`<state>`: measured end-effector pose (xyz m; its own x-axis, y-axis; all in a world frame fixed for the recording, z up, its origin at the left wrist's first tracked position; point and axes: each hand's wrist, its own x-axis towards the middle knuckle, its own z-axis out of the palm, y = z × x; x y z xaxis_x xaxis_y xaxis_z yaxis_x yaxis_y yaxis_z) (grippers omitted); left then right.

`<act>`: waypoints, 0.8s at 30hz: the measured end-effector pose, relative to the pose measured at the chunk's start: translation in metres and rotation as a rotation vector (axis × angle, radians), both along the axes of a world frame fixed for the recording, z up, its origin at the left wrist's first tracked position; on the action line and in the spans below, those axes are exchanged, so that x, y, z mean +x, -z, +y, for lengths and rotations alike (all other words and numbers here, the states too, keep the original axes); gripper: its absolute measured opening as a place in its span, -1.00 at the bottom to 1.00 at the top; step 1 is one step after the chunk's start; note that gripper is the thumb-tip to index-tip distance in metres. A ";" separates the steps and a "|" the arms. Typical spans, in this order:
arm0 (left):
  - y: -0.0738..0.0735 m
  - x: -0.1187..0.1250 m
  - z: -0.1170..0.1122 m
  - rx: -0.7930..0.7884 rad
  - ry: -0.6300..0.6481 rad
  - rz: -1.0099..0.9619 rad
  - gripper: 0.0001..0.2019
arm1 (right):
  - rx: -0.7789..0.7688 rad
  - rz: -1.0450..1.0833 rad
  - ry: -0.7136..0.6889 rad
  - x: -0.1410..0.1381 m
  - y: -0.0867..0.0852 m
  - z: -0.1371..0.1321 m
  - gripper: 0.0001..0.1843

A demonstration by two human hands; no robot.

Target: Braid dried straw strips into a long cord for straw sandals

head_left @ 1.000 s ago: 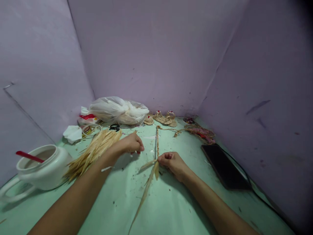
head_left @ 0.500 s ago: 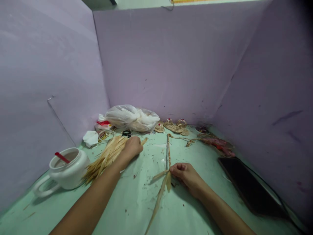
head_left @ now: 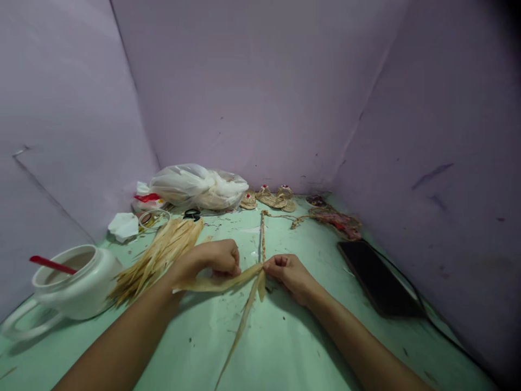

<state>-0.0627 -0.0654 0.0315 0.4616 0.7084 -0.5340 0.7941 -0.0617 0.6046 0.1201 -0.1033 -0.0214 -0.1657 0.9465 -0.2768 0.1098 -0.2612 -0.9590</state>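
Observation:
A thin braid (head_left: pixel 263 236) of dried plant fibre runs down the table towards me, its far end fastened to a twisted cord. My right hand (head_left: pixel 288 276) pinches the braid's near end between thumb and fingers. Loose tails (head_left: pixel 244 320) hang from that point. A wide pale husk strip (head_left: pixel 215 285) reaches leftward from the same spot, and my left hand (head_left: pixel 222 257) is closed with its fingertips at this strip. Part of the strip passes beneath the hand and wrist. Left of that hand lies a fanned bundle of dried husk strips (head_left: pixel 163 250).
A white mug (head_left: pixel 87 290) with a red stick stands at the left. Behind are a plastic bag (head_left: pixel 199 187), black-handled scissors (head_left: pixel 192 214) and small woven slippers (head_left: pixel 271 201). A dark flat phone-like slab (head_left: pixel 378 279) with a cable lies at right. Walls enclose three sides.
My left hand has come from the husk bundle towards the braid's end, and a wide strip now lies under its fingers. My right hand keeps its pinch. The view has shifted right and down.

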 end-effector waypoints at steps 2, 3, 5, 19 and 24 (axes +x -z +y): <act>0.005 0.002 0.001 0.174 0.016 0.118 -0.87 | -0.003 0.005 0.001 0.000 0.000 0.000 -0.82; 0.005 0.003 0.002 0.252 0.016 0.125 -0.85 | -0.001 0.009 0.000 0.000 0.000 0.000 -0.82; 0.001 0.004 0.002 0.354 -0.007 0.093 -0.81 | 0.001 0.011 -0.005 0.000 -0.001 0.000 -0.82; 0.020 0.031 -0.012 0.562 0.001 0.156 -0.79 | 0.014 0.006 -0.024 0.003 0.004 0.002 -0.82; 0.002 0.011 0.000 0.348 0.034 -0.095 -0.80 | 0.022 0.013 -0.028 0.001 0.003 0.002 -0.82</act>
<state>-0.0516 -0.0652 0.0292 0.5242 0.8236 -0.2166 0.7291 -0.3026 0.6140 0.1213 -0.1014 -0.0246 -0.1952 0.9474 -0.2536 0.1039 -0.2371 -0.9659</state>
